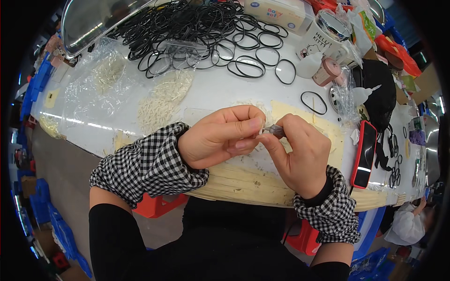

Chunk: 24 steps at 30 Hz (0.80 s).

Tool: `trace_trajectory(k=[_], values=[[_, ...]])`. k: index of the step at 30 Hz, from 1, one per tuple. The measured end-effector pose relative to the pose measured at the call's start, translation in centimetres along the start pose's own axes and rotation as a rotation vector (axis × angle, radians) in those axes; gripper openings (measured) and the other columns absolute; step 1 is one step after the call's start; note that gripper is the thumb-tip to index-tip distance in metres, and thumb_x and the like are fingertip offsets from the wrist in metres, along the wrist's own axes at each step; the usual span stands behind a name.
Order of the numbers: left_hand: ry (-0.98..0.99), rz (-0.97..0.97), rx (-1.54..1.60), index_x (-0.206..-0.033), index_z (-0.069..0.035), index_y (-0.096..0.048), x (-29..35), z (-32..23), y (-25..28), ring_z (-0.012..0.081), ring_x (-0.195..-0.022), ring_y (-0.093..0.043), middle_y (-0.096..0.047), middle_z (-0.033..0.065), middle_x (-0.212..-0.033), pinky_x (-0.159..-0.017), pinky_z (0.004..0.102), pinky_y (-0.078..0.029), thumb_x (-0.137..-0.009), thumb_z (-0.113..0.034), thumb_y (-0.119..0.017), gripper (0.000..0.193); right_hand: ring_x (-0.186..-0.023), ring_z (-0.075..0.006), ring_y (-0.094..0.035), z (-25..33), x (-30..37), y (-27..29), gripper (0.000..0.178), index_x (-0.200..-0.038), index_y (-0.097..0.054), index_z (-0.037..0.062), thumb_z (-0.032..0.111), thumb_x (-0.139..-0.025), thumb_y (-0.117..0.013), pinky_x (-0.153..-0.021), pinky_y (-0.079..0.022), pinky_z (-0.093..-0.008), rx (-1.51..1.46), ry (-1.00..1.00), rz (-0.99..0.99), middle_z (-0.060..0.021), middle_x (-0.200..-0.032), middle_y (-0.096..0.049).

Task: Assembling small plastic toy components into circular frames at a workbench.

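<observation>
Thin, round black loops [246,67] lie beyond rice-like white bits [157,107]. Our left hand [220,136], thumb and fingers pinched together, holds a tiny pale piece [261,132] (partly hidden) at its fingertips; our right hand [303,153] grips a stubby grey tool [277,131] just beside it.

Left fingers [251,125] pinch something white [261,133], right fingers [295,130] something grey [277,131].

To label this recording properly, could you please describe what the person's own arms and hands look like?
The left hand and right hand are ungloved. Both arms wear gathered black-and-white gingham sleeve covers, with black sleeves higher up. A black band peeks from the right cover.
</observation>
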<state>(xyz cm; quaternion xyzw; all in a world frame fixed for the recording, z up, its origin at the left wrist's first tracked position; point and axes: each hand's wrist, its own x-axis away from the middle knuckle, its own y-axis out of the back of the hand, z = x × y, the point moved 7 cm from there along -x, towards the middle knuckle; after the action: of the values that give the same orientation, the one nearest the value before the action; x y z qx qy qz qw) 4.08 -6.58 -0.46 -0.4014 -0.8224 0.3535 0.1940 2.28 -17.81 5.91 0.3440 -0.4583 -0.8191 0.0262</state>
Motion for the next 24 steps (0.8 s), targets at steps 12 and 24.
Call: trace_trajectory(k=[12, 24], values=[[-0.027, 0.030, -0.019, -0.099, -0.007, -0.049, 0.05, -0.18, -0.10, 0.0041, -0.064, -0.037, -0.046, -0.0024, -0.088, -0.060, 0.0193, -0.032, -0.098, -0.023, -0.050, 0.016, -0.050, -0.0193, -0.053, 0.18, -0.10, 0.05, 0.032, -0.072, -0.052, 0.0089, 0.034, -0.082, -0.070, -0.043, -0.039, -0.0309, -0.031, -0.032, 0.050, -0.0024, -0.060, -0.050], [-0.037, 0.013, -0.054, -0.096, -0.007, -0.048, 0.08, -0.41, -0.24, 0.0040, -0.064, -0.036, -0.042, -0.0028, -0.086, -0.059, 0.0192, -0.032, -0.098, -0.022, -0.051, 0.015, -0.050, -0.0192, -0.053, 0.12, 0.04, -0.07, 0.031, -0.072, -0.053, 0.0093, 0.034, -0.082, -0.069, -0.043, -0.039, -0.0310, -0.029, -0.039, 0.081, -0.0024, -0.060, -0.051]])
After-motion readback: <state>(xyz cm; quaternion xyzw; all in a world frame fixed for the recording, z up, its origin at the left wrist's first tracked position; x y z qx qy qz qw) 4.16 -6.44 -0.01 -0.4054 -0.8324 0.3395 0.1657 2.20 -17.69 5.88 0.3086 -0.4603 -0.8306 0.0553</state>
